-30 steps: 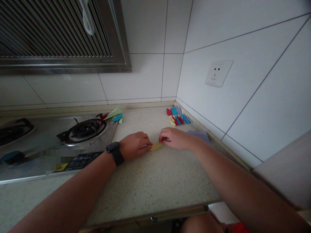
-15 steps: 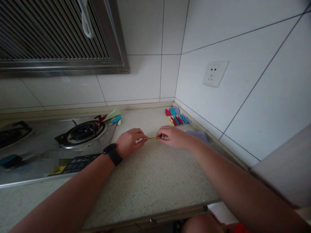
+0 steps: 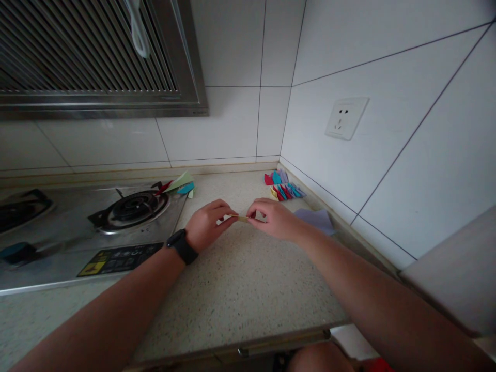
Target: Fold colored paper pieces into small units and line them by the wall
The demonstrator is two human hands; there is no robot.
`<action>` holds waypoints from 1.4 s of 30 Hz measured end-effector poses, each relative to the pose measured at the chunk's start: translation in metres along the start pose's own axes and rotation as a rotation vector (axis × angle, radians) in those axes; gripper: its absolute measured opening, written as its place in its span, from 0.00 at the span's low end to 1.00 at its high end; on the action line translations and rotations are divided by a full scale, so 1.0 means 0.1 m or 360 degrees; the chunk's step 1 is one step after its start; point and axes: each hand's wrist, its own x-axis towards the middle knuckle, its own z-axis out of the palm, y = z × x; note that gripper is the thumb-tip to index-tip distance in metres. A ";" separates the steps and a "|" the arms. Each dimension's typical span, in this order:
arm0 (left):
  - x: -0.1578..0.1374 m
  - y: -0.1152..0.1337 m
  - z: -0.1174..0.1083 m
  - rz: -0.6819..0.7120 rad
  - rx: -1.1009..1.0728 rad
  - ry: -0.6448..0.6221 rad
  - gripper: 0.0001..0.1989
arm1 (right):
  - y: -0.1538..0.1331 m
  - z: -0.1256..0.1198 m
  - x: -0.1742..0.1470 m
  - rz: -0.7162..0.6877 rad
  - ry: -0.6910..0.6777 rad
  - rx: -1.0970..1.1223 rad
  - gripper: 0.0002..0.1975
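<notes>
Between my hands is a narrow folded strip of yellow paper, seen nearly edge-on just over the speckled countertop. My left hand, with a black watch on the wrist, pinches its left end between thumb and fingers. The right end is pinched by my right hand. Fingers cover both ends of the strip. Past my right hand lie small folded paper pieces in red, blue, purple and yellow, set in two rows. A flat purple sheet of paper is partly behind my right forearm.
On the left is a gas stove, with green, blue and red folded paper at its back right corner. A range hood hangs above it. The tiled right wall carries a socket. The counter's front edge is near me.
My hands have come slightly closer together, and less of the yellow strip shows between them. The strip has tilted a little. The view has shifted slightly.
</notes>
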 end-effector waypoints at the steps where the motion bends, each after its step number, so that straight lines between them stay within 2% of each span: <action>1: 0.00 0.02 0.01 -0.0047 -0.0052 0.0049 0.10 | -0.02 0.02 0.01 0.0051 0.0059 0.0053 0.01; 4: 0.01 0.07 0.04 -0.0184 -0.0223 0.0093 0.12 | -0.06 0.08 0.02 0.0197 0.0152 0.0221 0.03; 10: 0.02 0.12 0.06 -0.0411 -0.0437 0.0022 0.14 | -0.09 0.12 0.02 0.0378 0.0062 0.0492 0.08; 21: 0.02 0.17 0.06 -0.0453 -0.0825 -0.0160 0.14 | 0.01 0.09 0.03 0.0468 -0.0284 0.0963 0.11; 28: 0.00 0.06 0.13 -0.0634 -0.1034 -0.0097 0.15 | -0.01 0.16 0.04 0.0814 -0.0038 0.1404 0.13; 42: 0.01 0.11 0.16 -0.0723 -0.1117 -0.0144 0.12 | 0.00 0.23 0.03 0.0890 -0.0202 0.1707 0.15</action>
